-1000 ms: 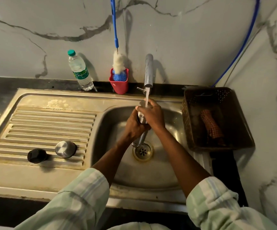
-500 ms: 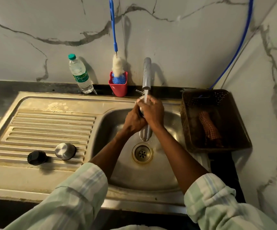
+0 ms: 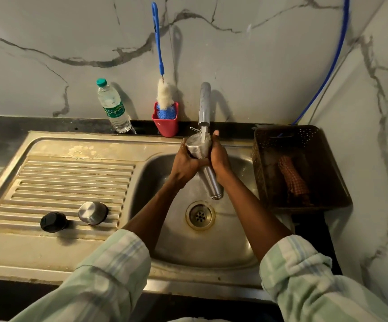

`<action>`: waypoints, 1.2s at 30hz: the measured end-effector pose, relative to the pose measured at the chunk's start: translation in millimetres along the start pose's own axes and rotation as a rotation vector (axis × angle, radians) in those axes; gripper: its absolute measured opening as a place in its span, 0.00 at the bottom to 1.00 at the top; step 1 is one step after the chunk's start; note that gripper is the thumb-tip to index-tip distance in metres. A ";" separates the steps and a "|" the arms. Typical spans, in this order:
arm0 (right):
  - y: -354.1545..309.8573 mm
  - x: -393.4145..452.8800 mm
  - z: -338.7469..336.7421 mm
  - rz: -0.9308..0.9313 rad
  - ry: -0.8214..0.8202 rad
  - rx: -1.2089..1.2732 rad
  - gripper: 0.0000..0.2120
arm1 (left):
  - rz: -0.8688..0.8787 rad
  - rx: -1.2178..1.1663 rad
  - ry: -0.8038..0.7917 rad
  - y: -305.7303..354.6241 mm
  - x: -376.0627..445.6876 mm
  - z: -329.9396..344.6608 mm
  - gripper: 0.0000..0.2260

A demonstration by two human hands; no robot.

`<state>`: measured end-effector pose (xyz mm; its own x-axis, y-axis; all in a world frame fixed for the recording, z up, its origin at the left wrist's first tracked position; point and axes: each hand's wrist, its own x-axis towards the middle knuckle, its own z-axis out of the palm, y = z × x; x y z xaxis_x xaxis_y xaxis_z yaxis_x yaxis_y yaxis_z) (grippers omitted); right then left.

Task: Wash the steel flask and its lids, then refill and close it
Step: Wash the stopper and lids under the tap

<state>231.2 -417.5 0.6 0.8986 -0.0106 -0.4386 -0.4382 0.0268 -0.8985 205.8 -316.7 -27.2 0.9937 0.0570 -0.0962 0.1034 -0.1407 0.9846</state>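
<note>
The flask (image 3: 205, 168) is held at the centre of the frame over the sink (image 3: 211, 252), its long axis tilted: one end is raised under the tap (image 3: 204, 105) and its water stream, the other points down toward the drain (image 3: 200, 215). The left hand (image 3: 185, 162) and right hand (image 3: 219, 156) are clamped round its upper part. Open basin is left below it. At lower left, the steel lid (image 3: 93, 212) and black lid (image 3: 53, 221) are set just beside each other on the drainboard (image 3: 72, 177). A basket (image 3: 300, 168) is set at the sink's right edge.

Dim warm light; sharp focus; wide-angle bending at edges.
</note>
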 end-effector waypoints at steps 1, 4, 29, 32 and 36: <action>0.3 -2.8 4.7 -0.041 -0.007 -0.021 0.29 | -0.015 -0.020 0.011 -0.9 0.6 -0.4 0.38; 9.1 -13.6 12.3 -0.139 -0.043 0.043 0.22 | -0.060 -0.077 0.068 -3.5 5.1 -3.1 0.35; 69.5 -18.8 -49.7 0.348 -0.415 0.485 0.30 | -0.377 -0.923 0.373 -3.4 4.6 -4.3 0.31; 59.3 -20.0 -56.5 0.325 -0.387 0.564 0.24 | -0.350 -0.873 0.468 -1.6 9.1 -12.8 0.37; 37.0 -21.3 -44.7 0.184 -0.164 0.541 0.10 | -0.435 -1.000 0.681 -21.0 12.4 -27.8 0.36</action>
<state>194.9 -461.0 -24.2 0.8193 0.1962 -0.5388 -0.5529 0.5194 -0.6516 214.8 -285.5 -45.0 0.6341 0.4434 -0.6335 0.0414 0.7986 0.6004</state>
